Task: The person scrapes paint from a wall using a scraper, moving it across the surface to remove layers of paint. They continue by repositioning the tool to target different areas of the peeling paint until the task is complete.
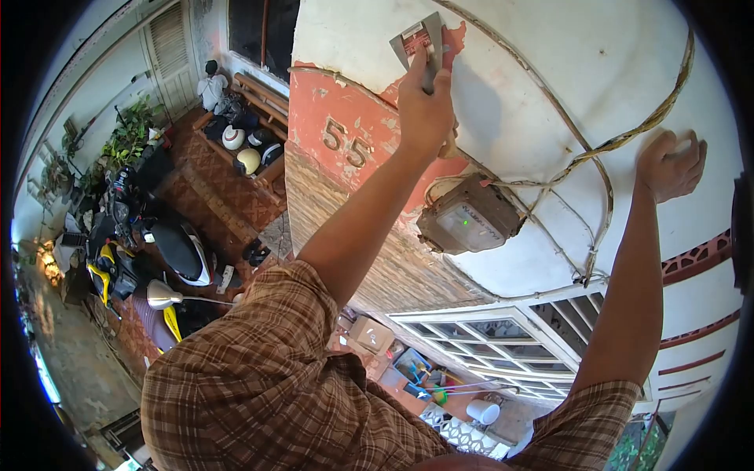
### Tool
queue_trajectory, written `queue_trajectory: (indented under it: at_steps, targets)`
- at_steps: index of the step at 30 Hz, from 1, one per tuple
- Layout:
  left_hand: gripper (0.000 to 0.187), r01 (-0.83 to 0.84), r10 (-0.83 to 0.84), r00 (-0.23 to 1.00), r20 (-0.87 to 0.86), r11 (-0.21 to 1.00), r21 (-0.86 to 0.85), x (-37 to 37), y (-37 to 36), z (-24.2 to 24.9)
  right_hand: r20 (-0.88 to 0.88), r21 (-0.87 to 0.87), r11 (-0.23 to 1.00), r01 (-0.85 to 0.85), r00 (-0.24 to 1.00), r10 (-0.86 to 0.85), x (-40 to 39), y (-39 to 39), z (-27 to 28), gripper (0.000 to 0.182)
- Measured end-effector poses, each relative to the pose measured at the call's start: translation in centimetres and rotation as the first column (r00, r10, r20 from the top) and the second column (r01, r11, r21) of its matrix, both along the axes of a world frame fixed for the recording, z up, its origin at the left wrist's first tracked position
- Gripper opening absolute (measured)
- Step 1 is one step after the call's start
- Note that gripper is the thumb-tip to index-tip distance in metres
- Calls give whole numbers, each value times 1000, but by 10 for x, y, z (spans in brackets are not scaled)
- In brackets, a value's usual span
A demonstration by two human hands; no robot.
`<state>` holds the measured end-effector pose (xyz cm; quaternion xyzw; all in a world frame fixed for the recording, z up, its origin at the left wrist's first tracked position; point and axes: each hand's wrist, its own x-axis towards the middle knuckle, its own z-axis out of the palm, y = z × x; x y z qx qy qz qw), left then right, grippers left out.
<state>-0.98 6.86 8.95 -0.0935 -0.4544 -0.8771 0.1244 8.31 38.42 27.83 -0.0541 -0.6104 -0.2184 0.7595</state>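
My left hand (pixel 426 114) grips a putty knife (pixel 424 45) by its handle. Its wide metal blade lies at the white wall (pixel 506 71), beside an edge of peeling red paint (pixel 454 41). Farther right, my right hand (pixel 670 166) is against the white wall with its fingers curled in and nothing visible in them. Below my left hand sits a dusty electric meter box (pixel 471 216) with a small green light. Old twisted cables (pixel 640 129) run across the wall between my hands. Metal house numbers (pixel 344 143) are on the red paint to the left.
Below are a barred window (pixel 503 334), a cardboard box (pixel 371 335), a white bucket (pixel 482 410) and long-handled tools. On the left stand motorcycles (pixel 177 247) and potted plants (pixel 133 133). Helmets (pixel 248 162) rest on a wooden bench (pixel 263 98), where a person (pixel 212 86) sits.
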Motion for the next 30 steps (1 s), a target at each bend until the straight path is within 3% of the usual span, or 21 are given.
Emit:
queue_trajectory:
  at_steps: [2, 4, 10, 12, 17, 19, 21, 23, 26, 30]
  targets:
    - [52, -131, 112, 985, -134, 981, -144, -5, 17, -29, 3, 22, 1000, -16, 1000, 16, 0, 1, 1, 49]
    - [51, -193, 156, 966, -205, 965, -175, -4, 15, -27, -7, 13, 1000, -5, 1000, 5, 0, -2, 0, 48]
    - [53, -72, 74, 992, -98, 997, 27, -9, 0, 0, -7, 22, 1000, 22, 1000, -22, 0, -1, 0, 47]
    - [53, -164, 144, 976, -165, 979, -117, 1, 7, -11, -27, 34, 999, 18, 999, -17, 0, 0, 4, 46]
    - [54, 13, -13, 1000, -21, 1000, -25, 14, -1, -4, -33, 50, 999, 13, 999, -12, 0, 0, 2, 45]
    - [54, -68, 64, 994, -84, 996, -49, 7, 14, -22, -28, 43, 999, 18, 999, -17, 0, 1, 1, 46]
    - [54, -45, 41, 997, -58, 997, -58, 1, 16, -28, -32, 37, 999, 24, 999, -23, 0, 4, 2, 46]
    - [54, 83, -80, 994, 76, 996, -38, 16, -4, -4, -28, 37, 999, 31, 999, -30, -2, 8, 3, 46]
    - [54, 21, -21, 1000, 5, 1000, 19, 12, 8, -11, -9, 75, 997, -31, 999, 31, -1, 10, 5, 45]
    - [54, -11, 9, 1000, -19, 994, -109, 5, 3, -17, -32, 36, 999, 3, 999, -2, 0, 1, 1, 45]
